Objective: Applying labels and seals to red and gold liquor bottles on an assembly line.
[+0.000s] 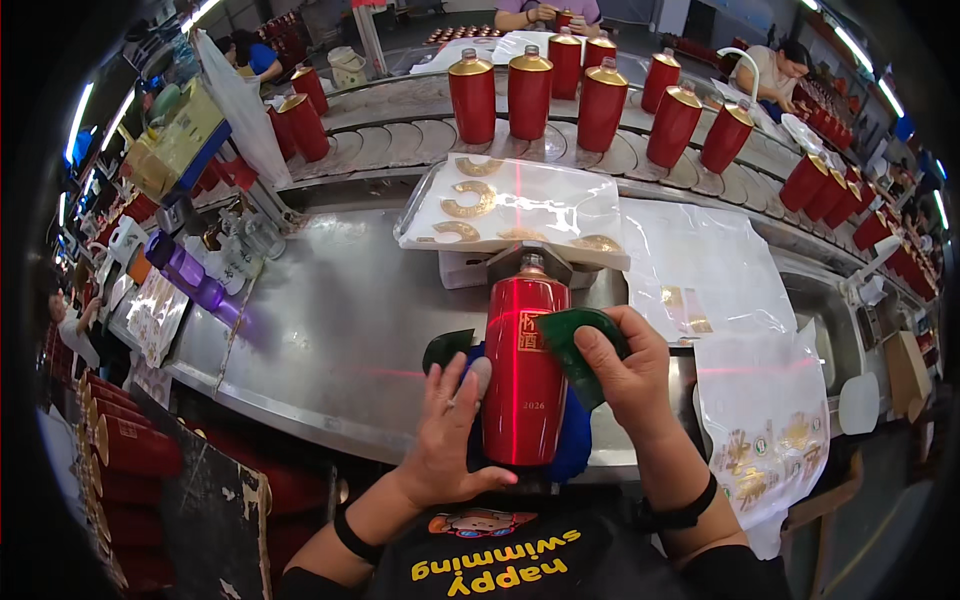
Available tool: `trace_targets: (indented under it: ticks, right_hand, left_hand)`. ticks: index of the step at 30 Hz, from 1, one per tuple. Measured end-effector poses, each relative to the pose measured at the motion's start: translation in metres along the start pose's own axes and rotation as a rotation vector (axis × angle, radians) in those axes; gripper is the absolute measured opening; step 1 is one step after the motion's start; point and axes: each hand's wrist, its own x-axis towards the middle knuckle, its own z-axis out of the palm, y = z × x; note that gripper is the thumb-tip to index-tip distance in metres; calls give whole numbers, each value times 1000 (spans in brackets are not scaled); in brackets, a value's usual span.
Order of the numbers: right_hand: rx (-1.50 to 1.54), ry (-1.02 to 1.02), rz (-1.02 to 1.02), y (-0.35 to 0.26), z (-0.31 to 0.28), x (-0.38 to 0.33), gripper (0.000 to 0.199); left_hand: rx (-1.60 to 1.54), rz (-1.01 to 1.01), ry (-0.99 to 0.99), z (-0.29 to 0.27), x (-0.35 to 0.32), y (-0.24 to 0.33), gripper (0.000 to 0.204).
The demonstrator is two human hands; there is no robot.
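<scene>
A glossy red bottle (530, 400) lies in front of me on a blue cloth-like support (572, 440). Its neck points away, toward a dark angled rest (575, 275). Gold markings are on its front, and red laser light runs along it. My right hand (630, 365) pinches a green scraper (580, 350) against the bottle's upper right side. My left hand (445, 430) is beside the lower left of the bottle with fingers spread, a grey cover on one fingertip. Just beyond those fingers is a dark green piece (447, 348); what supports it is hidden.
Plastic-wrapped white sheets with gold prints (540, 205) sit behind the bottle, and more transfer sheets (765, 420) hang at right. Beyond, red bottles (527, 95) stand on a curved conveyor (400, 140). A purple bottle (185, 270) is at left. Other people work across the line.
</scene>
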Motion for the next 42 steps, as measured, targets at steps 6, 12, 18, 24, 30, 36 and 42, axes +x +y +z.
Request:
trace_targets:
  ticks: [6, 12, 18, 24, 30, 36, 42]
  right_hand:
    - [86, 107, 74, 5, -9, -6, 20]
    - [-196, -34, -40, -14, -23, -5, 17]
    - [-777, 25, -723, -17, 2, 64, 21]
    - [-552, -902, -572, -64, 34, 15, 27]
    - [-875, -22, -729, -18, -5, 69, 13]
    - [-403, -131, -276, -19, -7, 27, 29]
    - [-285, -8, -282, -41, -13, 6, 26]
  left_hand:
    - [197, 250, -390, -29, 55, -1, 76]
    - [126, 214, -231, -22, 105, -46, 70]
    - [-99, -99, 62, 1, 95, -59, 74]
    - [-503, -386, 59, 4, 42, -66, 58]
    - [-1262, -651, 85, 15, 119, -68, 45]
    - [-1409, -904, -146, 38, 157, -95, 32]
    - [-1274, -949, -259, 23, 159, -87, 16]
